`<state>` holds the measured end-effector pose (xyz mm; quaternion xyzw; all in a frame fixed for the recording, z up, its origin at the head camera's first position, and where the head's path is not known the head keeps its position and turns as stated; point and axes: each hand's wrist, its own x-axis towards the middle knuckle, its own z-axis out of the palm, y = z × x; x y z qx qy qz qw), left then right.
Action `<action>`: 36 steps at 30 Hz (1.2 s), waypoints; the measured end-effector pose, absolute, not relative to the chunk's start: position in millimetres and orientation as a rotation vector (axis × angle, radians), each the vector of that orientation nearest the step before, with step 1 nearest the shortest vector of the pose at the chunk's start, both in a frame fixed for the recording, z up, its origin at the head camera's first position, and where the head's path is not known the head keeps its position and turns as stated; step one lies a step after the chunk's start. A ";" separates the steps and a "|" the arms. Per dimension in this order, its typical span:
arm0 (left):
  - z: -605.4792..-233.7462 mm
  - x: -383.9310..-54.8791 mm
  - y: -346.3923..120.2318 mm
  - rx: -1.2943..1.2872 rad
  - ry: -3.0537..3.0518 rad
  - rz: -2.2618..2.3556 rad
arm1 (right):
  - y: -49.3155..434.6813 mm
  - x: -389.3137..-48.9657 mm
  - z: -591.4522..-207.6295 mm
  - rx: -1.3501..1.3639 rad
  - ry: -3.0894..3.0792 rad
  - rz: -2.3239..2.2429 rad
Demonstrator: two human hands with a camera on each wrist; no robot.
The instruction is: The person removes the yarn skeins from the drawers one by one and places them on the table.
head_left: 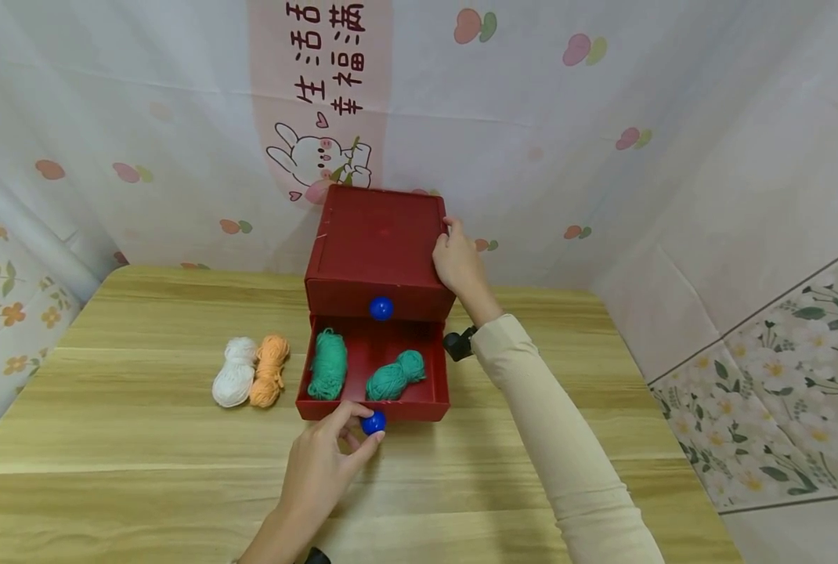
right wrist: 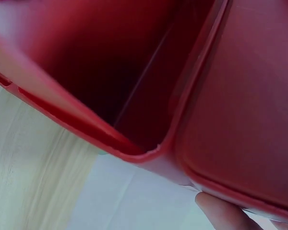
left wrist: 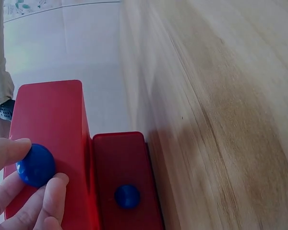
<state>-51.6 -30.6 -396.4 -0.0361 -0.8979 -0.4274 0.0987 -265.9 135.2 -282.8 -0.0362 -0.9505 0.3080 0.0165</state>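
My left hand (head_left: 320, 458) pinches the round blue knob (head_left: 373, 423) on the pulled-out lower drawer (head_left: 405, 410) between thumb and fingers. In the left wrist view, a second blue knob (left wrist: 127, 196) shows on a red front beside the held knob (left wrist: 36, 165). Two green yarn skeins lie in the drawer, one at the left (head_left: 330, 364), one tied at the right (head_left: 394, 376). My right hand (head_left: 457, 258) grips the upper right edge of the red drawer box (head_left: 384, 235). Only part of its fingers (right wrist: 223, 211) appears in the right wrist view, against the box's side.
A white skein (head_left: 236, 372) and an orange skein (head_left: 271, 370) lie side by side on the wooden table (head_left: 137, 407), left of the drawer box. Behind the box hangs a printed white curtain (head_left: 518, 157). The upper drawer front (head_left: 341, 299) is closed.
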 end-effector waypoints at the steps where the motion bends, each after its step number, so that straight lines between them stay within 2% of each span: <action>1: -396.7 -50.5 -30.6 -0.108 -2.658 -1.264 | 135.2 -265.7 -283.2 -0.114 -2.953 0.961; 8: -392.3 -47.0 -33.7 -0.132 -2.707 -1.212 | 134.9 -265.4 -283.3 -0.104 -2.939 0.981; 15: -360.2 -50.5 -43.8 -0.177 -2.838 -0.945 | 135.3 -266.0 -283.8 -0.104 -2.924 0.998; 23: -334.5 -79.2 -41.3 -0.386 -2.637 -0.960 | 137.2 -266.6 -286.5 -0.105 -2.931 0.984; 36: -344.2 -120.9 -23.6 -0.418 -3.057 -0.927 | 138.2 -265.3 -286.6 -0.089 -2.913 1.021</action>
